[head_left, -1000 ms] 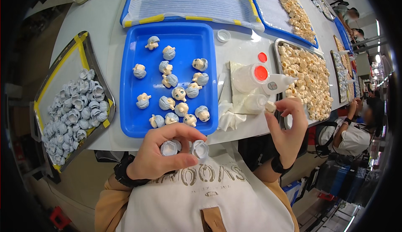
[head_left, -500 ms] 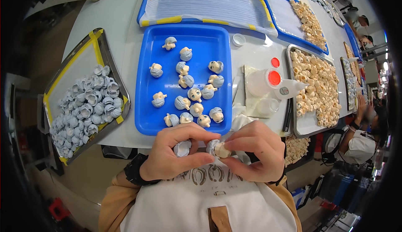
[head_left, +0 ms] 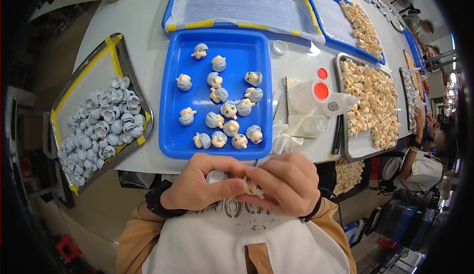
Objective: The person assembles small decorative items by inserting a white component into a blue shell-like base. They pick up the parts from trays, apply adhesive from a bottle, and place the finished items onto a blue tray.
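In front of my apron, my left hand (head_left: 200, 187) curls round a pale blue-grey doll hair piece (head_left: 216, 176), which sits hollow inside its fingers. Its thumb and fingertips meet my right hand (head_left: 287, 185), which is closed on a small doll head (head_left: 255, 189). Fingers cover most of that head; only some cream plastic shows below them. Just beyond my hands lies a blue tray (head_left: 190, 143) with several doll heads (head_left: 228, 109) that wear blue-grey hair, spaced apart and turned various ways.
At the left, a metal tray (head_left: 84, 88) edged with yellow tape holds piled hair pieces (head_left: 101, 126). To the right are a squeeze bottle (head_left: 338, 104), a red-capped bottle (head_left: 306, 96) and a tray of cream head parts (head_left: 370, 101). A paper-lined tray (head_left: 242, 2) lies behind. Another person's arm (head_left: 412, 155) is far right.
My right hand has moved left and closed in against my left hand. The doll head between them has turned and is now more covered by fingers.
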The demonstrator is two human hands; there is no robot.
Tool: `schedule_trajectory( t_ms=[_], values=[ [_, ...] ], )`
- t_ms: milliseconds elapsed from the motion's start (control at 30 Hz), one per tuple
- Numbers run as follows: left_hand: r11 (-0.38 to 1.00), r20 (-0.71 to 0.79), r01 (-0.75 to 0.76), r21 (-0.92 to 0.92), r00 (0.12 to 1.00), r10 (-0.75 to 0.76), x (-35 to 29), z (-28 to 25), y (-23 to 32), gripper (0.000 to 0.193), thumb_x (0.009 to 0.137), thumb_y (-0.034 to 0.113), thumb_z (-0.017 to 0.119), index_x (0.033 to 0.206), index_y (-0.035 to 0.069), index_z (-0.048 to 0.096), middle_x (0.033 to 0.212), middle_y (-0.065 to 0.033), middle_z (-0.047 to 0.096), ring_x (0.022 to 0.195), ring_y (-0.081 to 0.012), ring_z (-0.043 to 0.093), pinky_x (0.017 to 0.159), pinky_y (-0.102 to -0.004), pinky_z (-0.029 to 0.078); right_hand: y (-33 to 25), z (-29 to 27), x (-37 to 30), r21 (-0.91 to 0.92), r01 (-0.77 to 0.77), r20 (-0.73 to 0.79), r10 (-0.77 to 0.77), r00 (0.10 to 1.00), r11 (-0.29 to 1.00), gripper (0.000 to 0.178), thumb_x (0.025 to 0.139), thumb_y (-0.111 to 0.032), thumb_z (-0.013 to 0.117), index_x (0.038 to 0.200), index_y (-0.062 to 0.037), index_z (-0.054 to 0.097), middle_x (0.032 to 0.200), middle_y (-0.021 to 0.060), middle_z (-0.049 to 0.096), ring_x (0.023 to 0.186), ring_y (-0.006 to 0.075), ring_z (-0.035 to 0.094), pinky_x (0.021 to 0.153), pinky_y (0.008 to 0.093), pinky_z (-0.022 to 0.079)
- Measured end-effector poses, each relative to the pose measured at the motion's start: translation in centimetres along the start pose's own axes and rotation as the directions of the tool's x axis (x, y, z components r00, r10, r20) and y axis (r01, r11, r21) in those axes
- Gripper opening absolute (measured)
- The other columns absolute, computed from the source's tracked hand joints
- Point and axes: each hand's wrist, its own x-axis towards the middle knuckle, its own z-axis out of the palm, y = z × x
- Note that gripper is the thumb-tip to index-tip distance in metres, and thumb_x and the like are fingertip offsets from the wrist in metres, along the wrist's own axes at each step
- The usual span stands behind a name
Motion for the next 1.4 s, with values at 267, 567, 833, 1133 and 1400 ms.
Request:
schedule_trajectory(
  t_ms=[267, 567, 833, 1133, 1400],
  values=[
    [0.988, 0.003, 0.017, 0.152, 1.000, -0.017, 0.1, -0.3, 0.2, 0.029, 0.091, 0.027, 0.063, 0.090, -0.002, 0.064, 0.075, -0.0013, 0.061, 0.072, -0.0062, 0.054, 0.065, -0.0222, 0.044, 0.1, 0.1, 0.0, -0.012, -0.061, 0.130, 0.062, 0.990, 0.998, 0.033, 0.074, -0.029, 0.075, 0.090, -0.0015, 0.066, 0.074, 0.0031, 0.057, 0.058, 0.0159, 0.053, 0.048, 0.0274, 0.038],
    [0.817, -0.096, -0.279, -0.505, 0.959, 0.267, -1.7, -3.0, 0.0, 0.040, 0.096, 0.034, 0.052, 0.068, 0.006, 0.049, 0.050, -0.0011, 0.044, 0.042, -0.0097, 0.034, 0.039, -0.0242, 0.027, 1.6, -1.3, 0.1, -0.094, -0.308, 0.254, 0.322, 0.912, 0.947, 0.044, 0.069, -0.010, 0.075, 0.110, -0.0026, 0.061, 0.090, 0.0091, 0.056, 0.073, 0.0247, 0.055, 0.062, 0.0343, 0.046],
    [0.485, -0.274, -0.235, -0.842, 0.962, -0.009, -0.5, -3.6, 1.2, 0.047, 0.099, 0.048, 0.035, 0.066, 0.014, 0.036, 0.057, 0.0008, 0.036, 0.056, -0.0135, 0.037, 0.041, -0.0259, 0.029, 1.7, -0.9, -0.2, -0.113, -0.293, 0.283, 0.313, 0.907, 0.950, 0.033, 0.071, -0.005, 0.071, 0.102, -0.0023, 0.061, 0.091, 0.0072, 0.056, 0.081, 0.0243, 0.053, 0.067, 0.0348, 0.045],
    [0.313, -0.358, -0.295, -0.903, 0.919, -0.166, -0.3, -3.0, 2.3, 0.032, 0.101, 0.019, 0.033, 0.130, 0.006, 0.037, 0.113, -0.0095, 0.037, 0.099, -0.0221, 0.040, 0.070, -0.0318, 0.045, 1.7, -0.7, -0.6, -0.082, -0.266, 0.265, 0.279, 0.923, 0.960, 0.031, 0.070, -0.008, 0.072, 0.100, -0.0054, 0.064, 0.099, 0.0074, 0.061, 0.085, 0.0254, 0.056, 0.070, 0.0353, 0.048],
    [0.756, -0.137, -0.204, -0.621, 0.979, 0.152, -0.6, -2.9, 0.3, 0.036, 0.100, 0.031, 0.042, 0.126, 0.005, 0.042, 0.076, -0.0094, 0.050, 0.063, -0.0172, 0.045, 0.038, -0.0228, 0.033, 4.1, -10.4, -4.9, -0.262, -0.755, -0.493, 0.589, 0.641, 0.602, 0.021, 0.077, -0.004, 0.064, 0.098, -0.0019, 0.066, 0.086, 0.0080, 0.066, 0.071, 0.0149, 0.061, 0.059, 0.0272, 0.046]
  ],
)
